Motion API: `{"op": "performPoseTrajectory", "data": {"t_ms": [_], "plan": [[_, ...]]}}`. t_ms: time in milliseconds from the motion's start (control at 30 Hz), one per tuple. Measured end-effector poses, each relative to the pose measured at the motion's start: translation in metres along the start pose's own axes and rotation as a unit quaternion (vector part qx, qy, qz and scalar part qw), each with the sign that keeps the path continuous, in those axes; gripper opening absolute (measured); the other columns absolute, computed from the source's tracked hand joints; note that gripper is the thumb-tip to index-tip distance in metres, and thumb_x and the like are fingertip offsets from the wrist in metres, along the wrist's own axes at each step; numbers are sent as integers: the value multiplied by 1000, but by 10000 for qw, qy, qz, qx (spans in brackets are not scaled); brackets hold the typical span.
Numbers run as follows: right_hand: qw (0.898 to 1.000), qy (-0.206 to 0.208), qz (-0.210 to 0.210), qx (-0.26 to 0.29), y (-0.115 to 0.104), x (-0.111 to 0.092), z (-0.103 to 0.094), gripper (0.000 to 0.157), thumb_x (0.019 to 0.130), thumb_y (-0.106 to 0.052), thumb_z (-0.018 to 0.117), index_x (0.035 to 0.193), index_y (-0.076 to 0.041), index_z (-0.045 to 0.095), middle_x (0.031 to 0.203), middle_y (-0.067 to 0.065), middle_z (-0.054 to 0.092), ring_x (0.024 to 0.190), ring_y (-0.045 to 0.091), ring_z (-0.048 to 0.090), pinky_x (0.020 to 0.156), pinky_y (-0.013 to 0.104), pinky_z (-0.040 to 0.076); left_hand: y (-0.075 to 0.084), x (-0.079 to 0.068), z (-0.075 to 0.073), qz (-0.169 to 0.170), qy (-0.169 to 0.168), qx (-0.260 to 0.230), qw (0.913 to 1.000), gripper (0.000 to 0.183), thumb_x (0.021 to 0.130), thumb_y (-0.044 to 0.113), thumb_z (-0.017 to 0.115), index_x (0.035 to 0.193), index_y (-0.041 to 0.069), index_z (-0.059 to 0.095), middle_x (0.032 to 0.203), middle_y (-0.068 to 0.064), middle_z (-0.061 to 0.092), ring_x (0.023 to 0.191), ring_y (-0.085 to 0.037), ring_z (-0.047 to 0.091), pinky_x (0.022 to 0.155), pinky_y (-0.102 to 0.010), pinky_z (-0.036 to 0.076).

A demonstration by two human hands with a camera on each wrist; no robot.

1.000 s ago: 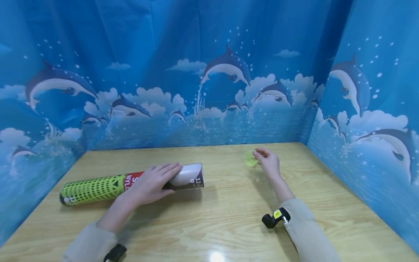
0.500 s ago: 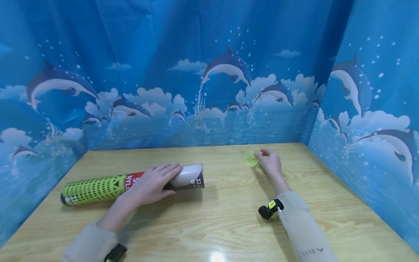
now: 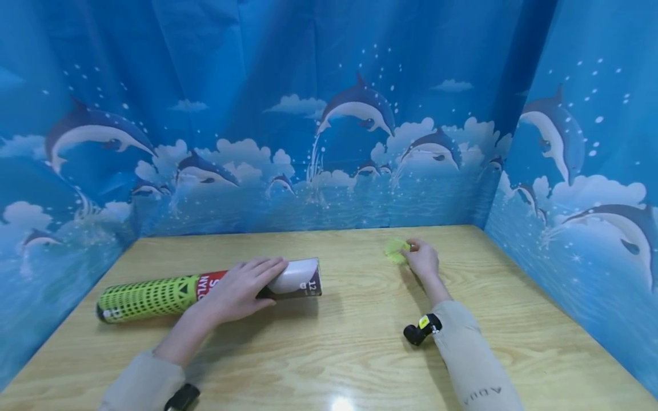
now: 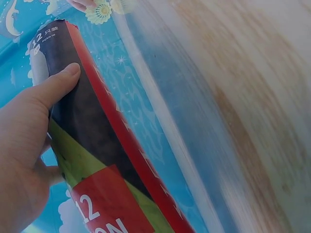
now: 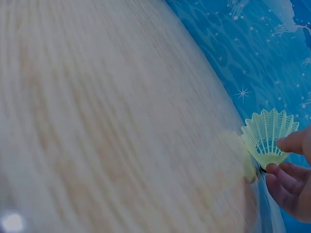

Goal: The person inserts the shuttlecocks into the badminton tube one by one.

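A long badminton shuttlecock tube [image 3: 149,298], yellow-green with a red band and a grey-and-black end, lies on its side at the left of the table. My left hand [image 3: 239,291] grips it near its right end, thumb across the dark side in the left wrist view. Toward the back right, a pale yellow-green shuttlecock [image 3: 394,251] is low over the tabletop. My right hand [image 3: 424,261] pinches it, with the thumb on the skirt and the fingertips at its base in the right wrist view. The shuttlecock's skirt [image 5: 271,128] points upward there; its tip is mostly hidden.
The glossy wood-grain table [image 3: 360,342] ends at the back against a blue dolphin-print curtain [image 3: 257,114], which also runs along both sides. A small black camera [image 3: 421,330] is strapped at the right sleeve, and another black camera [image 3: 182,397] at the left.
My right hand has shifted slightly lower, and the shuttlecock has turned a little in its fingers. The left hand and the tube have stayed nearly still.
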State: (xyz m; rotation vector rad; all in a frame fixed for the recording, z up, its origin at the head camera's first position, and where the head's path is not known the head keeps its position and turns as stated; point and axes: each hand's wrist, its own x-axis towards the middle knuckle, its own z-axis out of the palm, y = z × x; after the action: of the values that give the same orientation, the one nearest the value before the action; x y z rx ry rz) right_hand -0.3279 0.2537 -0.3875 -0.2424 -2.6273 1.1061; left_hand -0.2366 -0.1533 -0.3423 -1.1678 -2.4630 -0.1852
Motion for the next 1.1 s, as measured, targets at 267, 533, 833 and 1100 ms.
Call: {"op": "performPoseTrajectory", "data": {"t_ms": [267, 533, 833, 1100], "plan": [[9999, 85, 92, -3, 5, -3, 0, 39, 85, 0, 52, 124, 2, 56, 117, 27, 56, 103, 39, 55, 81, 45, 47, 0, 0, 1, -14, -45, -31, 10000, 82, 69, 30, 81, 138, 7, 43, 134, -14, 49, 118, -32, 49, 92, -53, 43], [9989, 123, 329, 297, 8, -4, 0, 43, 85, 4, 47, 127, 3, 54, 121, 28, 53, 55, 15, 57, 46, 23, 46, 0, 0, -1, 57, -10, 55, 10000, 81, 69, 31, 81, 137, 5, 45, 133, -14, 50, 116, -32, 50, 90, -52, 44], [9954, 86, 336, 889, 9, -4, 2, 38, 85, 6, 53, 122, 9, 55, 111, 29, 56, 52, 9, 58, 50, 24, 53, 0, 1, -1, 79, 11, 73, 9999, 81, 69, 31, 82, 136, 4, 45, 133, -15, 50, 116, -32, 51, 90, -52, 45], [9895, -235, 388, 1370, 1, -8, 3, 35, 83, 7, 54, 117, 14, 55, 104, 29, 58, 54, 8, 56, 50, 25, 53, -1, 0, 1, 97, 17, 27, 9999, 82, 68, 30, 82, 137, 5, 45, 133, -14, 50, 116, -32, 50, 91, -53, 44]]}}
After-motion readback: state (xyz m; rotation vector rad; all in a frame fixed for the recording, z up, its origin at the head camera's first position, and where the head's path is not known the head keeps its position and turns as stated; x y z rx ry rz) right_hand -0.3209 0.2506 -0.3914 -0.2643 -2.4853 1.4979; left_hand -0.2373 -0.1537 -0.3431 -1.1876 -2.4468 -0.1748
